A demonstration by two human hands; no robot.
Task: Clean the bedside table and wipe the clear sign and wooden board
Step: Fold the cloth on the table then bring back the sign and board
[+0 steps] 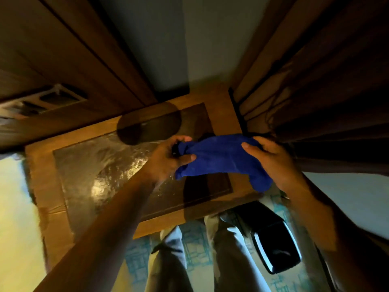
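Centre frame, above the worktop: blue cloth stretched across, long axis left to right. My left hand pinches its bunched left end; my right hand grips the right end. Glossy panel lies directly below, nearer my left hand; clear sign not made out.

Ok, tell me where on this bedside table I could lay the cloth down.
The glossy inset panel on the bedside table shows bare on its left part, bordered by the wooden rim and the dark round shadow behind. The right side is crowded: the left hand and right hand hold the blue cloth there, beside the curtain.
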